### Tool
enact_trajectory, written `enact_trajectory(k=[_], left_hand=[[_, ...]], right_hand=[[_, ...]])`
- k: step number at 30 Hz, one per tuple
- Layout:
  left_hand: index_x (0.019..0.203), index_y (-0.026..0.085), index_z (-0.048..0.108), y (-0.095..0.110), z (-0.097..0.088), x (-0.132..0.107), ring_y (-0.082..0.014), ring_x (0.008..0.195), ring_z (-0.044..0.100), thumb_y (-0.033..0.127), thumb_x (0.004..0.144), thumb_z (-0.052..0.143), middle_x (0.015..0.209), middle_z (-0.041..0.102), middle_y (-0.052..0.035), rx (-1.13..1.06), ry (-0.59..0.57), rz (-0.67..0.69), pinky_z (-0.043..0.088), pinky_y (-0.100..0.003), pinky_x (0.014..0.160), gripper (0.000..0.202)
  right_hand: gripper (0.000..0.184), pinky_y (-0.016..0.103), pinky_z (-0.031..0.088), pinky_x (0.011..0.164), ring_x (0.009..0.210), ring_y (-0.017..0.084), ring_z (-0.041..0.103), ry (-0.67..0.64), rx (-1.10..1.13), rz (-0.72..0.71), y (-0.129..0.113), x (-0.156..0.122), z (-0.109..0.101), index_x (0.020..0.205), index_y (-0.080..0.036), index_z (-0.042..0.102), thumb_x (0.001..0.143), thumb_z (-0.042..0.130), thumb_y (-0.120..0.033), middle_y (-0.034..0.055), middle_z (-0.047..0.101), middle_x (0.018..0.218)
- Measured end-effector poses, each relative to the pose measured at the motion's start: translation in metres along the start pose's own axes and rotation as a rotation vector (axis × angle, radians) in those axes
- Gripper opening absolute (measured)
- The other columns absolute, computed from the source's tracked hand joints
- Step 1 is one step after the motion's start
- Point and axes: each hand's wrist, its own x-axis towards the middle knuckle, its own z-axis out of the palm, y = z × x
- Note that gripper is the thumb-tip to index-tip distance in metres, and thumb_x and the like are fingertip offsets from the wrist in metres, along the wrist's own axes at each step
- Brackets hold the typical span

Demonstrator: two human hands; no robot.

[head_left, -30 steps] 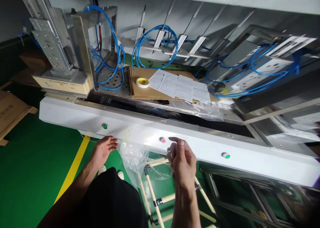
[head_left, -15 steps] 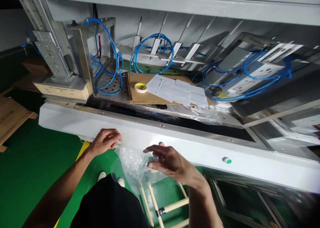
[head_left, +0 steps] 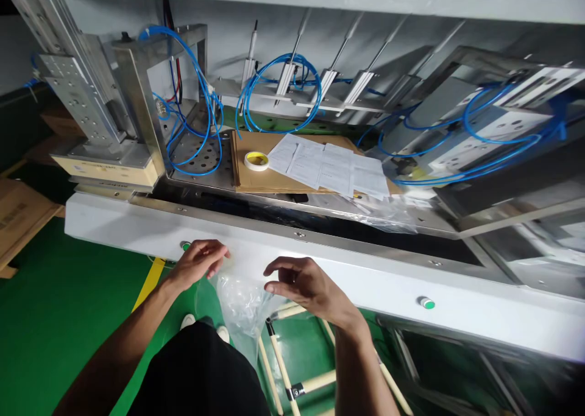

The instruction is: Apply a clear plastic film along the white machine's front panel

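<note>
Standing here watching someone working at the front of this big machine, and both hands are busy with a clear plastic bag [head_left: 244, 306] that's hanging down off the edge of the white front panel [head_left: 365, 276]. The left hand [head_left: 198, 262] is pinching the top edge of the film against the panel, right beside a green button [head_left: 185, 246], while the right hand [head_left: 301, 285] is sitting a little apart from it with fingers curled and thumb closing on the other side of the bag's mouth; I can't tell for sure how firm that pinch is since the film is nearly invisible there. The bag looks like super thin, floppy stuff, weighing basically nothing, slippery and prone to clinging and crumpling, so I'd guess the top rim at two spread points is the only sane place to grab it. Behind on the machine bed there's a cardboard sheet [head_left: 256, 181] with a roll of tape [head_left: 256, 160] and some paper sheets [head_left: 329, 169] lying on it, plus blue air hoses [head_left: 274, 93] looping all over.
</note>
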Motion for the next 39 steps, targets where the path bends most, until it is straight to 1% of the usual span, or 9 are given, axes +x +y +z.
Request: enact_trajectory(k=[5, 8, 11, 14, 23, 27, 31, 35, 39], left_hand=[[0.083, 0.020, 0.070, 0.007, -0.028, 0.025, -0.0074, 0.042, 0.039, 0.075, 0.086, 0.070, 0.054, 0.048, 0.0063, 0.011, 0.337, 0.086, 0.028, -0.023, 0.042, 0.055], [0.093, 0.019, 0.075, 0.009, -0.045, 0.051, -0.0072, 0.041, 0.031, 0.079, 0.081, 0.071, 0.050, 0.040, 0.0088, 0.087, 0.467, 0.079, 0.020, -0.022, 0.040, 0.061], [0.105, 0.017, 0.079, 0.004, -0.057, 0.080, -0.0079, 0.042, 0.030, 0.079, 0.080, 0.072, 0.049, 0.036, 0.0094, 0.130, 0.503, 0.079, 0.019, -0.023, 0.041, 0.067], [0.111, 0.014, 0.080, -0.007, -0.064, 0.106, -0.0084, 0.043, 0.029, 0.075, 0.083, 0.070, 0.049, 0.036, 0.0088, 0.174, 0.552, 0.071, 0.019, -0.025, 0.042, 0.068], [0.092, 0.018, 0.083, -0.035, -0.076, 0.137, -0.0130, 0.053, 0.044, 0.064, 0.089, 0.065, 0.051, 0.045, 0.0050, 0.402, 0.598, 0.083, 0.034, -0.026, 0.053, 0.049], [0.083, 0.018, 0.080, -0.035, -0.080, 0.138, -0.0157, 0.064, 0.055, 0.057, 0.092, 0.062, 0.062, 0.062, 0.0004, 0.489, 0.626, 0.132, 0.041, -0.026, 0.063, 0.044], [0.077, 0.018, 0.077, -0.035, -0.084, 0.137, -0.0174, 0.072, 0.060, 0.053, 0.094, 0.059, 0.069, 0.068, -0.0022, 0.551, 0.651, 0.157, 0.043, -0.026, 0.068, 0.043], [0.073, 0.018, 0.072, -0.036, -0.089, 0.137, -0.0152, 0.064, 0.053, 0.053, 0.095, 0.057, 0.062, 0.060, 0.0004, 0.603, 0.663, 0.148, 0.039, -0.027, 0.064, 0.044], [0.065, 0.020, 0.066, -0.033, -0.095, 0.138, -0.0147, 0.060, 0.048, 0.053, 0.094, 0.056, 0.055, 0.051, 0.0019, 0.645, 0.672, 0.123, 0.036, -0.027, 0.061, 0.045]], right_hand=[[0.040, 0.025, 0.039, 0.052, 0.062, 0.014, 0.051, 0.088, -0.053, 0.072, 0.032, 0.014, -0.030, 0.086, -0.020, 0.080, 0.078, 0.084, -0.059, 0.0016, 0.067, 0.072], [0.044, 0.026, 0.043, 0.052, 0.063, 0.014, 0.053, 0.210, 0.061, 0.073, 0.053, 0.035, -0.043, 0.085, -0.018, 0.077, 0.076, 0.085, -0.061, 0.0014, 0.066, 0.070], [0.055, 0.023, 0.034, 0.047, 0.053, 0.010, 0.042, 0.321, 0.224, 0.076, 0.071, 0.061, -0.050, 0.095, -0.016, 0.075, 0.066, 0.093, -0.058, -0.0055, 0.055, 0.060], [0.062, 0.023, 0.028, 0.046, 0.051, 0.006, 0.036, 0.490, 0.312, 0.105, 0.090, 0.083, -0.054, 0.091, -0.013, 0.074, 0.056, 0.098, -0.059, -0.0055, 0.056, 0.061], [0.073, 0.031, 0.051, 0.059, 0.064, 0.016, 0.059, 0.819, 0.313, 0.098, 0.132, 0.096, -0.055, 0.092, -0.019, 0.074, 0.046, 0.097, -0.071, 0.0026, 0.070, 0.075], [0.091, 0.039, 0.059, 0.073, 0.085, 0.024, 0.071, 1.039, 0.095, 0.035, 0.127, 0.086, -0.041, 0.124, -0.019, 0.069, 0.055, 0.090, -0.076, 0.0128, 0.076, 0.111], [0.097, 0.040, 0.060, 0.072, 0.085, 0.026, 0.074, 1.133, 0.010, 0.148, 0.123, 0.064, -0.005, 0.134, -0.016, 0.063, 0.066, 0.078, -0.084, 0.0159, 0.077, 0.110], [0.079, 0.039, 0.057, 0.070, 0.076, 0.028, 0.073, 1.003, 0.018, 0.318, 0.124, 0.055, 0.030, 0.105, -0.016, 0.075, 0.068, 0.075, -0.086, 0.0145, 0.079, 0.089], [0.076, 0.034, 0.048, 0.055, 0.057, 0.022, 0.063, 0.919, 0.166, 0.318, 0.128, 0.058, 0.034, 0.081, -0.018, 0.074, 0.067, 0.071, -0.093, 0.0088, 0.070, 0.064]])
